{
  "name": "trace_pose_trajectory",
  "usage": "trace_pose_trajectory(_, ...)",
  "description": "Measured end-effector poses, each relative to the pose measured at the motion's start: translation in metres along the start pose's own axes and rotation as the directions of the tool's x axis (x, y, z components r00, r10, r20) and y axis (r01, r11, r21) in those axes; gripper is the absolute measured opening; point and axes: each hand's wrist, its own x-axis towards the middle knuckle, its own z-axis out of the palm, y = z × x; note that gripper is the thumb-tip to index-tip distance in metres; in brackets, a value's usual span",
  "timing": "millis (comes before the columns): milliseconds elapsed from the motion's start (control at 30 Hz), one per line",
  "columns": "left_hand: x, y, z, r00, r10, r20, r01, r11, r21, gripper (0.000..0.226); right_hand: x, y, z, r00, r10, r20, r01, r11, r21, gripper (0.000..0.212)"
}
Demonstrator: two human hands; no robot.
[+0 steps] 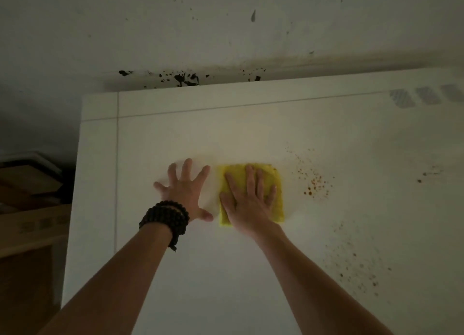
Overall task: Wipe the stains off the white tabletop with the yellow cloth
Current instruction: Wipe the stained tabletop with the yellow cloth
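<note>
A folded yellow cloth [275, 184] lies flat on the white tabletop [226, 272] near its middle. My right hand [248, 199] presses flat on the cloth with fingers spread, covering most of it. My left hand [184, 191] rests palm down on the bare tabletop just left of the cloth, fingers apart, holding nothing; a dark bead bracelet wraps its wrist. Brown-orange stain specks [313, 181] sit just right of the cloth. More faint specks [356, 267] scatter at the lower right, and a small dark mark [424, 175] lies at the far right.
The tabletop's back edge meets a white wall [226, 28] with black splatter [185, 78] just above the edge. The table's left edge runs down beside cardboard boxes and wooden shelving [30, 209] on the left. The scene is dim.
</note>
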Motion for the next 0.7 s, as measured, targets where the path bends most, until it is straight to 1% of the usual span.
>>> trace_pose_trajectory(167,0.010,0.009,-0.003,0.997,-0.065,0.048,0.066,0.998,-0.016,0.126,0.057,-0.003,-0.030,0.997,-0.074,-0.014,0.074,0.997,-0.018,0.061)
trace_pose_trajectory(233,0.011,0.009,-0.005,0.994,-0.079,0.074,0.080,0.997,-0.011,0.127,0.051,-0.003,-0.027,0.996,-0.090,-0.025,0.090,0.996,-0.017,0.061)
trace_pose_trajectory(400,0.011,0.011,-0.007,0.991,-0.095,0.097,0.095,0.995,0.001,0.127,-0.004,0.008,-0.005,0.994,-0.105,0.037,0.107,0.992,-0.062,0.062)
trace_pose_trajectory(533,0.011,0.016,-0.009,0.989,-0.105,0.100,0.106,0.994,0.004,0.127,0.024,0.005,-0.019,0.991,-0.123,0.052,0.126,0.990,-0.066,0.061)
trace_pose_trajectory(700,0.012,0.013,-0.005,0.991,-0.112,0.076,0.114,0.993,-0.015,0.125,0.061,-0.007,-0.031,0.991,-0.133,-0.011,0.133,0.990,-0.040,0.061)
